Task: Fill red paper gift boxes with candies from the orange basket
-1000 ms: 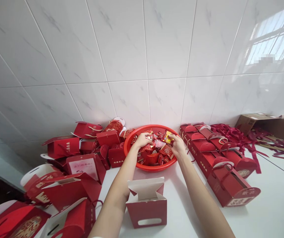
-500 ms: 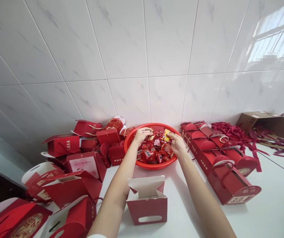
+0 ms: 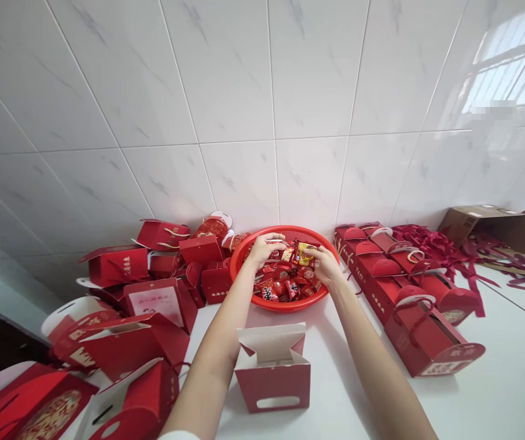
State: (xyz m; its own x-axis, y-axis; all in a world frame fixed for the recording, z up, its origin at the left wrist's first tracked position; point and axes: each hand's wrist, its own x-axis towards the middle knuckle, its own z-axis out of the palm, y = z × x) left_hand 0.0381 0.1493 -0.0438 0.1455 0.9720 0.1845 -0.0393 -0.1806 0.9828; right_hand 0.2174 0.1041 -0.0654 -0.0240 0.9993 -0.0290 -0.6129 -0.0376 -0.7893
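Observation:
A red plastic basket (image 3: 297, 306) holds many small wrapped candies (image 3: 285, 287), mostly red. Over its left side is my left hand (image 3: 262, 249), fingers bent together; a red-and-cream packet (image 3: 286, 253) lies just beyond the fingertips, and what is inside the grip is hidden. On the right side of the basket, my right hand (image 3: 326, 265) has its thumb and fingers closed on a yellow candy packet (image 3: 305, 254). An opened red gift box (image 3: 274, 386) stands upright between my forearms, its white inner flap raised and its oval cutout facing me.
Red gift boxes (image 3: 156, 342) are crowded at the left, some with flaps up. More closed boxes (image 3: 381, 287) stand in rows at the right. Behind them lie dark red ribbons (image 3: 422, 241) and a cardboard carton (image 3: 477, 226). A tiled wall (image 3: 244, 177) bounds the white table (image 3: 495, 366).
Both hands have stayed over the basket, shifting only slightly. The candies beneath them have been stirred, and the yellow packet has moved a little down and left by my right fingers.

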